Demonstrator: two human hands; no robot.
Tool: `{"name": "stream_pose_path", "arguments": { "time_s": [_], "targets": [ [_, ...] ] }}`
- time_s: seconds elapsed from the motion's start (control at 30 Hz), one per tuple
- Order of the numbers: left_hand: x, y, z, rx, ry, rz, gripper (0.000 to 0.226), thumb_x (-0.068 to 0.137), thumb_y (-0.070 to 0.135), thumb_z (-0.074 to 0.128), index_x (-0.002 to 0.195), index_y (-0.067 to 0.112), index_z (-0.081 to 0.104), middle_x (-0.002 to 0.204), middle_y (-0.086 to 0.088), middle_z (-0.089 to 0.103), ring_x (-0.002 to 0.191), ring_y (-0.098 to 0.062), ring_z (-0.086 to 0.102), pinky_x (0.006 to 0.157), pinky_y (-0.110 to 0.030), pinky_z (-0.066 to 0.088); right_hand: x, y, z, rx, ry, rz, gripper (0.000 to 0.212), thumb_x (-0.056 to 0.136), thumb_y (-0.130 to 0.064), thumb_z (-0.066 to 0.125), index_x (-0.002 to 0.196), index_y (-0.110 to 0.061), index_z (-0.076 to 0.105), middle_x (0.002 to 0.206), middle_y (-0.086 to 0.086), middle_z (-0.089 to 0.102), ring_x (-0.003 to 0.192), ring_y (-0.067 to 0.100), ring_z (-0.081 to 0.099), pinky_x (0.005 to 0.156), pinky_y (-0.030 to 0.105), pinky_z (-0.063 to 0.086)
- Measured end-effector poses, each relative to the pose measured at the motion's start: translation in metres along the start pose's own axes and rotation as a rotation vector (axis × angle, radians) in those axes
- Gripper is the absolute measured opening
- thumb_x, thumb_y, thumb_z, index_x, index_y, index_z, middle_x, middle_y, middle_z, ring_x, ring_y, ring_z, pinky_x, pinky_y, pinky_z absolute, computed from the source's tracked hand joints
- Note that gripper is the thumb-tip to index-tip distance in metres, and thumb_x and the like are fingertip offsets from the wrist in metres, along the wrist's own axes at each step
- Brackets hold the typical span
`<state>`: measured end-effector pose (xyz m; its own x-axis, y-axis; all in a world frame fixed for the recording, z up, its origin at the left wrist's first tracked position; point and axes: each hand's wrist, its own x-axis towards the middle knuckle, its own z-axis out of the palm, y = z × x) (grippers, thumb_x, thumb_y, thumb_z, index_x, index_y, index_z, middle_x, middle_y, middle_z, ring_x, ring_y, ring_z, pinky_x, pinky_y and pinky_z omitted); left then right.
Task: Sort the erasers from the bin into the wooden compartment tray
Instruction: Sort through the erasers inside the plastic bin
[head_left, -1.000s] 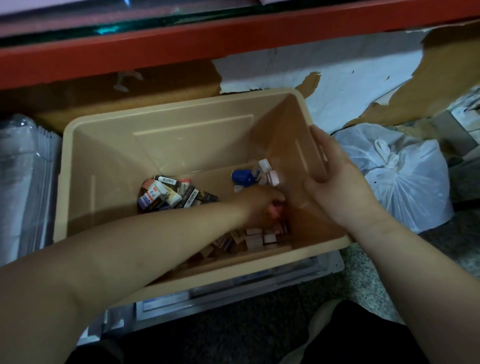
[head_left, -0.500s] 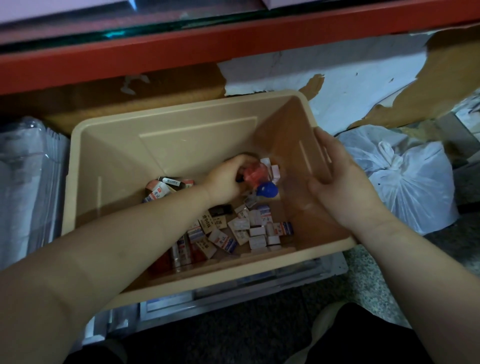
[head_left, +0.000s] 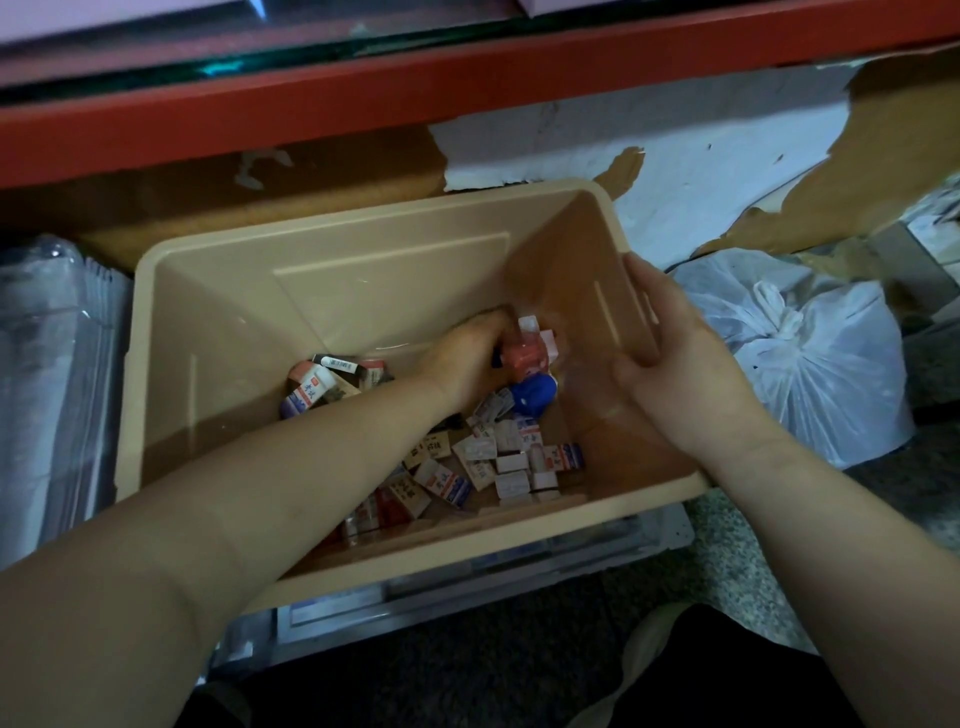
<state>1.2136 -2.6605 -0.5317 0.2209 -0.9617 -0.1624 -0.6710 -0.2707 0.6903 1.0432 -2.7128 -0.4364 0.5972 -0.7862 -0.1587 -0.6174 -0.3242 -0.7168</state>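
Inside the beige rectangular plastic bin (head_left: 363, 270), toward its far right corner, the left hand (head_left: 467, 358) has its fingers curled round a small red-pink block eraser (head_left: 524, 356). Just near of it lies a rounded blue plastic piece (head_left: 535, 395). The right hand (head_left: 675, 358) clamps the bin's right wall, fingers inside and thumb along the rim. Small paper-sleeved white erasers (head_left: 509, 457) lie scattered over the near right floor of the bin, and a smaller cluster (head_left: 322, 384) sits at the left. A knotted white plastic bag (head_left: 821, 364) rests right of the bin.
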Motion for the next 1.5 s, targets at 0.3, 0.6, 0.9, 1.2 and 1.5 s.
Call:
{"name": "stream_pose_path", "arguments": {
  "time_s": [0.3,0.6,0.9,1.2,1.5],
  "targets": [
    [-0.03,-0.007,-0.027,0.573,-0.247,0.466,0.017,0.067,0.023,0.063,0.074,0.009,0.069,0.078,-0.011,0.065,0.075,-0.031,0.063,0.067,-0.036,0.047,0.0,0.001,0.0,0.004,-0.007,0.005,0.073,0.084,-0.005,0.054,0.143,-0.03,0.018,0.14,0.002,0.042,0.12,0.019,0.048,0.08,0.011,0.032],
    [-0.039,-0.017,-0.016,0.646,-0.465,0.34,0.05,0.077,0.023,0.071,0.124,0.01,0.056,0.131,-0.008,0.054,0.119,-0.025,0.05,0.099,-0.031,0.029,-0.001,-0.001,0.0,0.005,-0.003,0.0,0.073,0.084,-0.005,0.054,0.143,-0.029,0.019,0.141,0.001,0.041,0.121,0.019,0.048,0.084,0.013,0.032],
    [-0.03,-0.011,0.003,0.918,-0.518,0.301,0.06,0.088,0.038,0.053,0.141,0.022,0.03,0.146,-0.003,0.024,0.133,-0.022,0.023,0.107,-0.032,0.019,-0.001,0.0,0.001,0.0,-0.002,0.004,0.073,0.084,-0.007,0.054,0.143,-0.03,0.019,0.139,0.003,0.043,0.119,0.02,0.049,0.079,0.009,0.031],
    [-0.031,-0.009,-0.006,0.868,-0.47,0.254,0.068,0.082,0.042,0.06,0.137,0.014,0.032,0.146,-0.004,0.023,0.134,-0.022,0.018,0.104,-0.026,0.006,0.0,-0.003,0.0,0.01,-0.005,-0.003,0.072,0.084,-0.007,0.053,0.143,-0.029,0.019,0.138,0.006,0.043,0.119,0.022,0.049,0.09,0.021,0.037],
    [-0.032,-0.002,-0.001,0.853,-0.452,0.246,0.049,0.088,0.037,0.052,0.133,0.02,0.04,0.138,0.002,0.038,0.131,-0.019,0.023,0.097,-0.028,0.014,-0.001,-0.004,0.001,0.008,0.009,-0.007,0.071,0.084,-0.008,0.053,0.143,-0.029,0.02,0.138,0.006,0.044,0.119,0.022,0.049,0.095,0.026,0.038]
  ]
}}
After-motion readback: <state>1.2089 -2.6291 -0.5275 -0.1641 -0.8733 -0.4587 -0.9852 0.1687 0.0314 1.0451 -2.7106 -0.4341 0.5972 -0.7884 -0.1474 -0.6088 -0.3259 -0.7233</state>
